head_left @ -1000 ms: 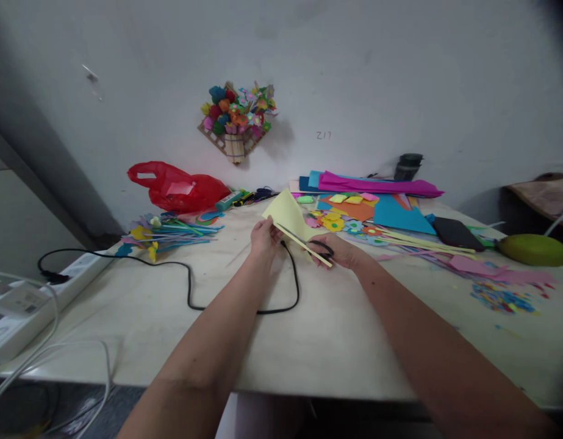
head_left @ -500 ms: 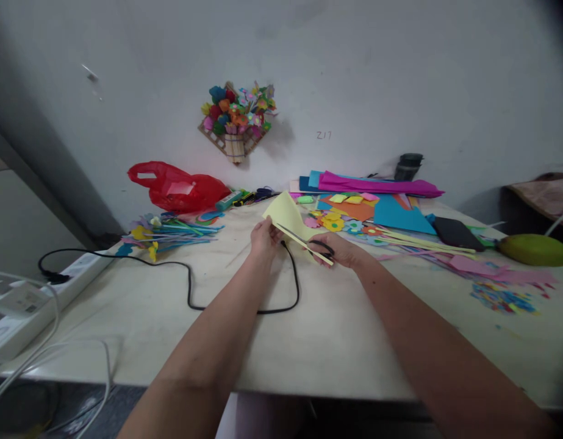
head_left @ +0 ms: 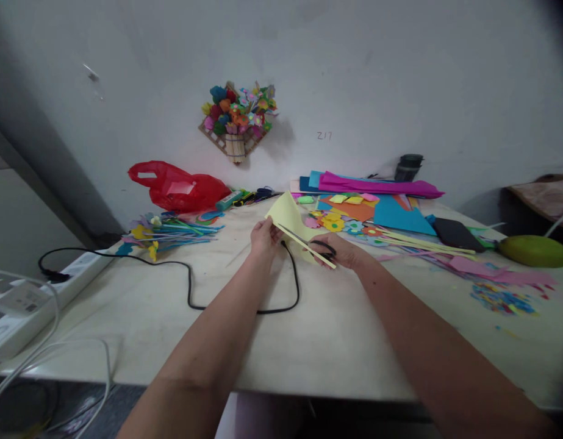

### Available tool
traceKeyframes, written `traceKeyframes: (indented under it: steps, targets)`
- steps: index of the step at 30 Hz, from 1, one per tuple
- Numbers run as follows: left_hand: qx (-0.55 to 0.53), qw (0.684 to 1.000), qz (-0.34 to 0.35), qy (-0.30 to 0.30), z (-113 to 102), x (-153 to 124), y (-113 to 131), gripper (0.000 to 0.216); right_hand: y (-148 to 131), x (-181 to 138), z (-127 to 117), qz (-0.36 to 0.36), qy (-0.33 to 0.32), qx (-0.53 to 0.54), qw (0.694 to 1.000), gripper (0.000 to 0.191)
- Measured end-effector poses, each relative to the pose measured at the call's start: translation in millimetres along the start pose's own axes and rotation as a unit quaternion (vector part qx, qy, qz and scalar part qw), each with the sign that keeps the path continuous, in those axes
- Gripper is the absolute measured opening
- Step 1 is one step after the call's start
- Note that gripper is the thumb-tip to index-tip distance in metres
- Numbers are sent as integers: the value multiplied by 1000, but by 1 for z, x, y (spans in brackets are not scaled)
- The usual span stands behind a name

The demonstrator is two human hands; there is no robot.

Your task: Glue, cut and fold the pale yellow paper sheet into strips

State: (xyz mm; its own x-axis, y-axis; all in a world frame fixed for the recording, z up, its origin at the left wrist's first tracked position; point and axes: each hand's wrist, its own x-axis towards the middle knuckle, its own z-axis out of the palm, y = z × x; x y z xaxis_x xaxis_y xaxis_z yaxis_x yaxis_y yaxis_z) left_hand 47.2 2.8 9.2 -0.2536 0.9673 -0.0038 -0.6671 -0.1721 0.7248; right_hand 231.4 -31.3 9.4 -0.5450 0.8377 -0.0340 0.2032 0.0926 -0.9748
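My left hand (head_left: 265, 236) pinches the near left edge of a pale yellow paper sheet (head_left: 290, 214) held up over the table. My right hand (head_left: 341, 250) is closed on black-handled scissors (head_left: 318, 245), whose blades run up-left into the sheet. A thin yellow strip (head_left: 318, 255) hangs cut along the sheet's near edge, beside the blades. Both forearms reach forward from the bottom of the view.
A black cable (head_left: 190, 286) loops across the table (head_left: 281, 341) just under my hands. To the right lie yellow strips (head_left: 423, 244), coloured paper sheets (head_left: 377, 195), paper flowers (head_left: 336, 224) and a black phone (head_left: 457, 233). At left are a red bag (head_left: 178, 188), flower sticks (head_left: 171, 231) and a power strip (head_left: 29, 305).
The sheet and scissors have shifted very slightly to the right; otherwise both hands stay where they were.
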Motion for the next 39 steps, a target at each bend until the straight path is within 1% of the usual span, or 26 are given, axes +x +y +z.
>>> traceKeyframes:
  steps: [12, 24, 33, 39]
  targets:
    - [4, 1000, 2, 4, 2, -1, -2, 22, 0, 2, 2, -2, 22, -16, 1000, 31]
    - [-1, 1000, 6, 9, 2, 1, -1, 18, -2, 2, 4, -13, 30, -32, 999, 30]
    - [0, 1000, 0, 13, 1, 1, -1, 14, 0, 4, 1, -12, 28, -34, 999, 31]
    - [-4, 1000, -2, 19, 1, 1, 2, 14, -2, 2, 3, -8, 16, -10, 1000, 26]
